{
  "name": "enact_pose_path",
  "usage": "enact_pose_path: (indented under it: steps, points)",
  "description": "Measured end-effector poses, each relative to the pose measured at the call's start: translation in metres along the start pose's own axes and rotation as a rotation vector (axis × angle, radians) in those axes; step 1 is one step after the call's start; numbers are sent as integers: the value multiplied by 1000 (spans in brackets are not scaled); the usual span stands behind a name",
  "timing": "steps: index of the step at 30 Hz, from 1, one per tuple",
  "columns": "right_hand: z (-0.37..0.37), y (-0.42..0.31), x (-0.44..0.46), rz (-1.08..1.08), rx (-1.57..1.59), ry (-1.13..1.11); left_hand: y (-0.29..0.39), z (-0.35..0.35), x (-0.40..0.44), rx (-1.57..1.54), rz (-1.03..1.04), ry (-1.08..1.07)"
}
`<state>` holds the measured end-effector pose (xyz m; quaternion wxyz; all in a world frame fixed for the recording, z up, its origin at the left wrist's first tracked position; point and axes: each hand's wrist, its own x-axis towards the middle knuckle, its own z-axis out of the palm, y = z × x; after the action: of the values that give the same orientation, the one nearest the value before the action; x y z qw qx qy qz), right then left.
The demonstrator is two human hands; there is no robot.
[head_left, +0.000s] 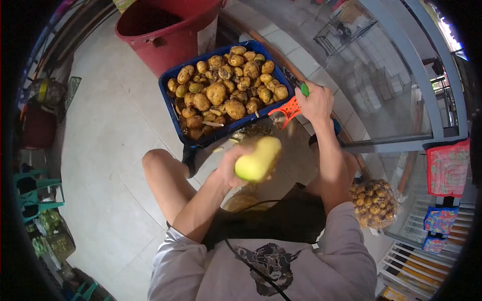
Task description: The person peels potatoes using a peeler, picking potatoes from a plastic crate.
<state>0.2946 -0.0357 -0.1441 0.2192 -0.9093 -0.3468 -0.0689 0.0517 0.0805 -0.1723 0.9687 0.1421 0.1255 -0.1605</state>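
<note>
Just in front of my lap, my left hand [237, 163] is wrapped round a large peeled yellow potato [258, 159], slightly blurred, with a greenish patch at its lower edge. To the right and farther forward, my right hand [316, 103] grips an orange peeler [288, 111] with a green part showing at the thumb. The peeler is apart from the potato, beside the right corner of a blue crate [221, 134]. Many unpeeled brown potatoes [216, 93] fill the crate. Peel scraps lie on the floor between the crate and my hands.
A red bin [173, 42] stands behind the crate. At my right are a clear bag of small potatoes [374, 203] and a glass door with a grey frame [401, 145]. Green plastic stools [37, 195] and bagged green produce [52, 223] are at the far left.
</note>
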Motion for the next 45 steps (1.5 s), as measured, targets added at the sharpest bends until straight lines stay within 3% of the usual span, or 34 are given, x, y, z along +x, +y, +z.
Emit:
enact_pose_path:
  steps: [2,4,8,14,16,18,24,26,30,31,36,37,40,43,45]
  points:
    - [9,11,2,18,-76,6,-3,3,5,-58,50,-45]
    - [13,7,5,168,142,-16,5,1,14,-198,132,-11]
    - [9,1,4,177,270,-76,17,1,12,-218,312,161]
    - [2,-10,-2,71,78,44,17,-18,19,-166,352,239]
    - [2,-13,0,207,333,9,17,-23,21,-147,369,262]
    - [1,-11,-2,134,232,55,17,-25,22,-129,383,282]
    - [-2,-20,-10,163,393,6,16,-22,25,-213,397,340]
    - [-6,-40,-19,85,374,-14,15,-10,25,-223,405,312]
    - [-3,-59,-32,-333,213,35,10,0,27,-132,373,445]
    - [-6,-60,-30,-331,213,35,8,0,26,-105,333,419]
    - [0,-50,-19,-182,200,-58,19,-7,22,17,138,234]
    - [1,-48,-16,-148,183,60,20,-7,18,49,93,247]
    - [4,-12,6,7,53,-11,13,3,5,199,37,301]
    - [5,-5,9,187,126,-102,17,4,12,-164,85,63]
    - [0,-20,-3,124,158,-101,18,5,15,-256,213,131]
